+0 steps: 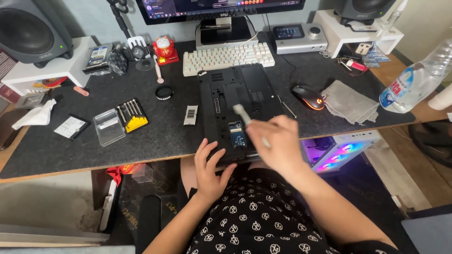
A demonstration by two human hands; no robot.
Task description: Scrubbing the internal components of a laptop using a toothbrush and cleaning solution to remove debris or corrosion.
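Nearest, the left hand (210,170) rests with spread fingers on the front edge of an upturned black plastic laptop (238,110). Just beyond, the right hand (278,143) pinches a thin pale brush (249,123) over it. Farther back, a white keyboard (228,58) sits on the dark felt desk mat (155,136).
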